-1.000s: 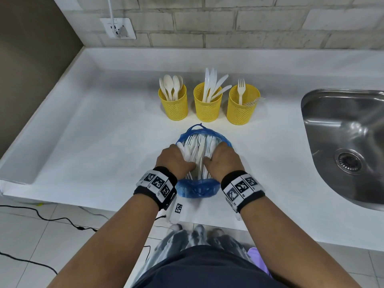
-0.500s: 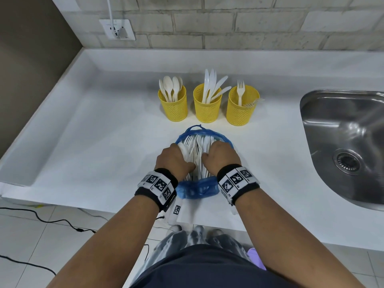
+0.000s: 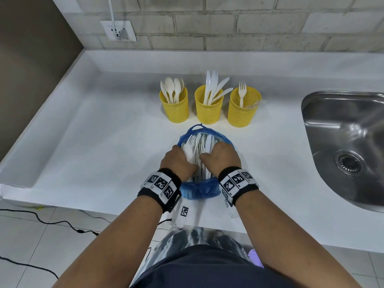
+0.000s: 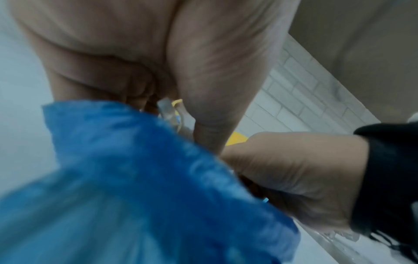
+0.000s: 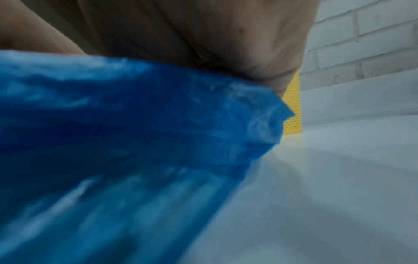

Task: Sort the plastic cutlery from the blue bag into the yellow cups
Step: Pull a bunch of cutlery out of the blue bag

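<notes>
A blue bag (image 3: 199,190) lies on the white counter, mouth facing away, full of white plastic cutlery (image 3: 200,142). My left hand (image 3: 179,157) reaches in from the left, and its curled fingers (image 4: 140,89) pinch a white piece. My right hand (image 3: 220,156) curls over the middle of the pile and grips cutlery, with its fingertips hidden. Behind the bag stand three yellow cups: one with spoons (image 3: 175,109), one with knives (image 3: 208,111) and one with forks (image 3: 241,114). The right wrist view shows only palm (image 5: 203,35) and bag (image 5: 135,125).
A steel sink (image 3: 342,125) is set into the counter at the right. The brick wall carries a socket (image 3: 118,31) with a plugged cable at the back left. The counter's front edge (image 3: 83,204) runs just behind my wrists, and cables lie on the floor.
My right hand has slid left from the bag's right rim to the middle of the cutlery. The left hand stays at the left side of the bag.
</notes>
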{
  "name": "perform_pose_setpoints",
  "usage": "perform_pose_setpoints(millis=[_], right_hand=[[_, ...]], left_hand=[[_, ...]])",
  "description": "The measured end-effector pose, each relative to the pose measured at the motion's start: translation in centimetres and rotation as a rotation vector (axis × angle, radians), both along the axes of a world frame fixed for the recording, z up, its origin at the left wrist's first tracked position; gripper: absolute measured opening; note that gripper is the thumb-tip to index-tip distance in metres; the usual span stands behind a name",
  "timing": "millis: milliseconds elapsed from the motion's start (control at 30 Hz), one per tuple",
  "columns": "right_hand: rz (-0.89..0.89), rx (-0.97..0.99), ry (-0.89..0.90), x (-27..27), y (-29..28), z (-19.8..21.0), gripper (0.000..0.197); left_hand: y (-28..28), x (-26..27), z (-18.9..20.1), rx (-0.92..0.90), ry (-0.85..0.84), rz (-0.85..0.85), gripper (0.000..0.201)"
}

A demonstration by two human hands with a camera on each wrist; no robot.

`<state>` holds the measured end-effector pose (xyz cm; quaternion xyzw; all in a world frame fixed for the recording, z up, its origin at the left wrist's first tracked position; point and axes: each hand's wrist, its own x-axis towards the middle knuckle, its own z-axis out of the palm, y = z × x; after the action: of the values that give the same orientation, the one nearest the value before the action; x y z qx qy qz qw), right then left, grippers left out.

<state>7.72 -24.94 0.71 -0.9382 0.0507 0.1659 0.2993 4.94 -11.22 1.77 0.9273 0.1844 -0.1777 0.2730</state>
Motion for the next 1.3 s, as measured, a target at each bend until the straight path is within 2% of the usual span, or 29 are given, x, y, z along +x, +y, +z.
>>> perform_pose_setpoints(millis=[67,167,267,467,667,767,867,967,1067,1167,1300], right_hand=[[0.053,-0.008,-0.011,0.4,0.0,0.1,0.028],[0.122,-0.059,-0.014,0.5,0.1,0.2,0.041],[0.093,-0.063,-0.007,0.7,0.1,-0.1,0.035],[-0.007,0.057,0.020,0.8,-0.1,-0.2,0.027],[-0.078,0.242,0.052,1.1,-0.6,-0.4,0.016],[-0.028,0.247,0.028,0.9,-0.7,-0.3,0.024],[-0.013,0.258,0.031,0.8,-0.6,-0.3,0.025],[0.018,0.244,0.044,1.0,-0.5,-0.4,0.009],[0.010,0.259,0.060,1.3,-0.6,-0.5,0.018],[0.024,0.323,0.081,1.3,-0.7,0.0,0.012],[0.020,0.388,0.132,1.0,-0.9,0.3,0.008]], left_hand=[[0.1,0.1,0.0,-0.005,-0.015,0.021,0.060],[0.0,0.1,0.0,0.018,-0.043,0.024,0.062],[-0.1,0.1,-0.1,0.039,-0.040,-0.008,0.056],[-0.2,0.0,-0.3,-0.010,-0.036,0.001,0.053],[0.2,0.0,-0.1,-0.186,-0.024,0.059,0.026],[0.7,-0.1,0.2,-0.263,0.025,0.073,0.013],[1.0,-0.1,0.3,-0.311,0.049,0.115,0.018],[1.0,-0.2,0.5,-0.343,0.048,0.124,0.018],[0.9,-0.2,0.5,-0.404,0.056,0.140,0.019],[0.9,-0.3,0.7,-0.443,0.066,0.147,0.012],[0.6,-0.3,0.9,-0.463,0.066,0.151,0.014]])
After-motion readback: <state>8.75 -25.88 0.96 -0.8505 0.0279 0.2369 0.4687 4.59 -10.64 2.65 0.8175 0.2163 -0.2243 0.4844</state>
